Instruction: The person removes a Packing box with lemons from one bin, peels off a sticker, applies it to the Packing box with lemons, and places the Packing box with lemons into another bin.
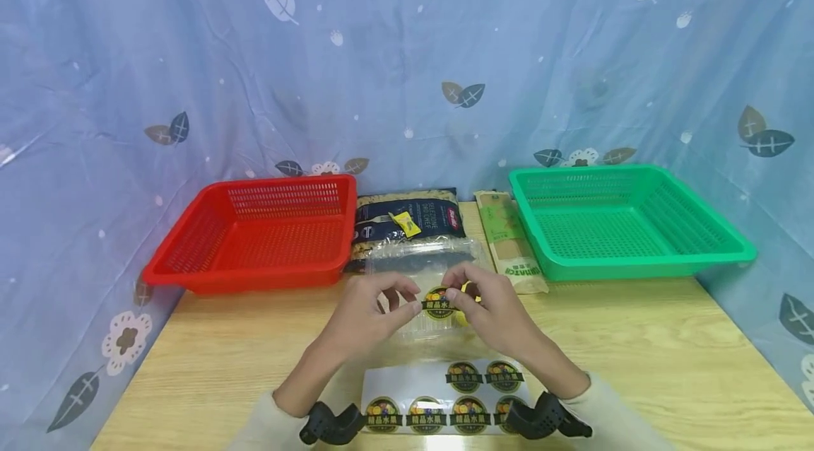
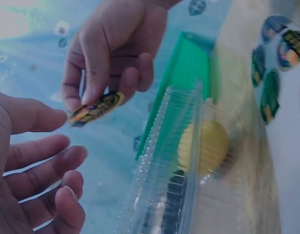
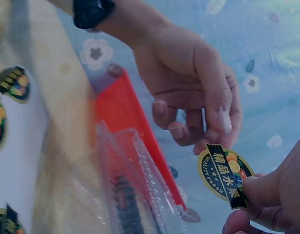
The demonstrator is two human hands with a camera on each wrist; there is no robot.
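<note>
My right hand (image 1: pixel 490 309) pinches a round black-and-gold fruit sticker (image 1: pixel 439 302) between thumb and forefinger, by its edge. Beside its other edge is my left hand (image 1: pixel 372 313), fingers loosely bent; in the left wrist view a gap shows between its thumb and fingers. Below both hands stands a clear plastic clamshell box (image 1: pixel 422 260) with its lid raised. A round yellow fruit (image 2: pixel 203 146) shows by the box, partly behind my right hand in the head view. Nearest me lies a white sticker sheet (image 1: pixel 394 384) bearing several matching stickers, its right edge partly covered by my wrist strap.
A red basket (image 1: pixel 254 271) stands at the left and a green basket (image 1: pixel 636 267) at the right. Between them lie a dark pasta bag (image 1: pixel 413 214) with a small yellow packet (image 1: pixel 407 223) on top, and a long green-and-tan package (image 1: pixel 505 232). A patterned curtain hangs behind.
</note>
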